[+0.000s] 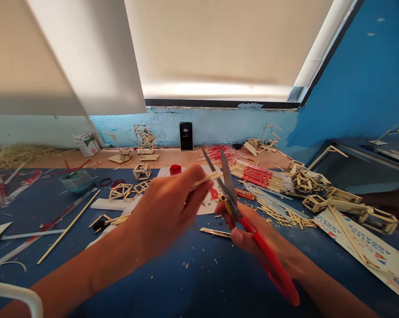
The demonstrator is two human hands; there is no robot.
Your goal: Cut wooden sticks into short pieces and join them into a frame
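My left hand [182,203] is closed around a few thin wooden sticks [212,176], whose pale ends poke out to the right. My right hand [252,225] grips red-handled scissors [262,251] near their yellow pivot. The blades [228,176] point up and away, spread apart, with the stick ends close beside the left blade; whether they touch I cannot tell. Below the hands a short flat wooden piece [215,232] lies on the blue table. Behind them is a white sheet with red marks [214,194], partly covered.
To the right lie bundled sticks in red-and-clear wrappers [262,174], loose cut sticks [282,210], an orange cutter [244,193] and an abrasive-paper sheet [361,247]. Small stick frames [142,171] stand farther back. A phone [186,136] leans against the wall; a glass bowl [76,180] sits left.
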